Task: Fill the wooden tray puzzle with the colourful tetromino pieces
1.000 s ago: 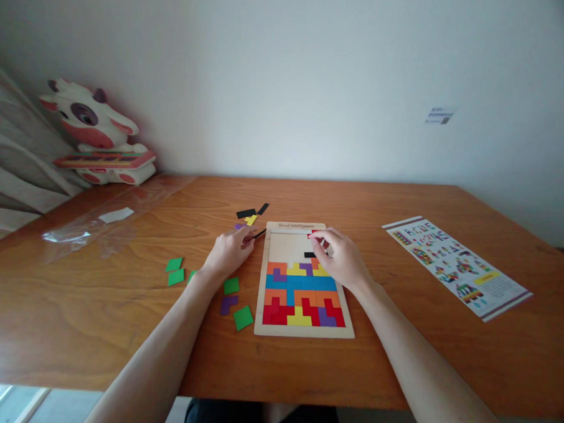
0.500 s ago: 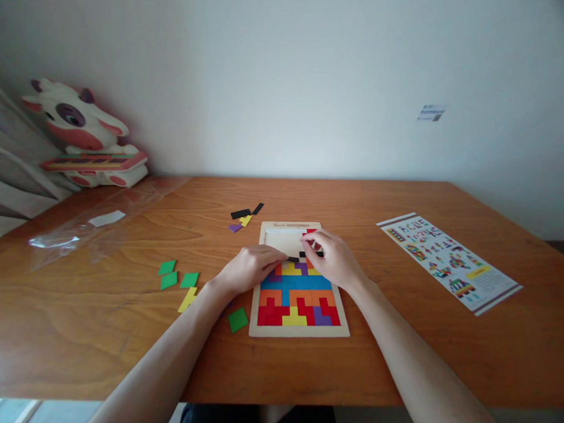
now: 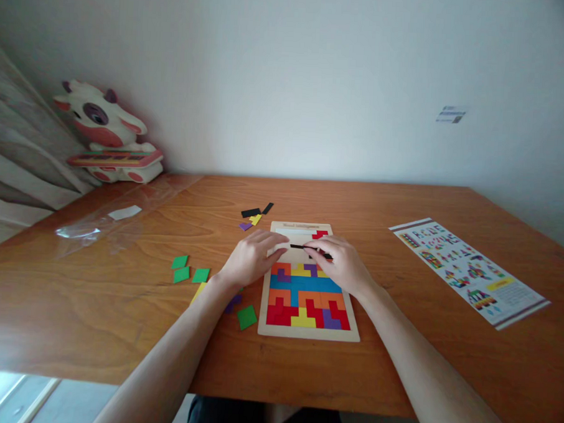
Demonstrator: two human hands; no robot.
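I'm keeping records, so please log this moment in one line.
left hand: open, over board | right hand: pinching black strip | green pieces: left of board

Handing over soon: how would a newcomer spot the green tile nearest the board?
On the table, find the puzzle board. Beside its near-left corner lies the green tile, the green piece closest to the table's front edge.

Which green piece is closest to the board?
The green square beside the board, at its lower-left corner; the other green pieces lie farther off.
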